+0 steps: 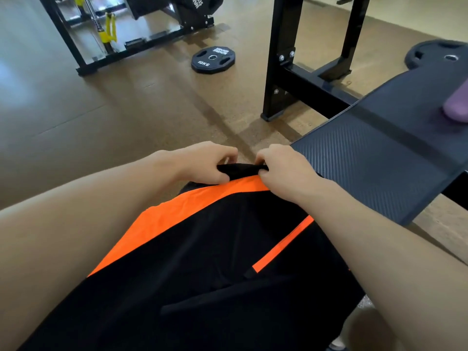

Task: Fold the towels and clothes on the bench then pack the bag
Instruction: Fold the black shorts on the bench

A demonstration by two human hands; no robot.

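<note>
A black garment with orange panels [217,252] hangs in front of me, filling the lower middle of the view. My left hand [202,164] pinches its upper black edge on the left. Close beside it, my right hand [281,168] pinches the same edge on the right. The dark padded bench [379,150] stretches off to the right, just past my right hand. A purple rolled item [457,107] lies on the bench at the far right edge, blurred and partly cut off.
A black steel rack [281,72] stands behind the bench. One 10 kg weight plate [213,59] lies on the brown floor, another plate [440,55] lies at the far right. A machine frame [121,44] with yellow parts stands at the back left.
</note>
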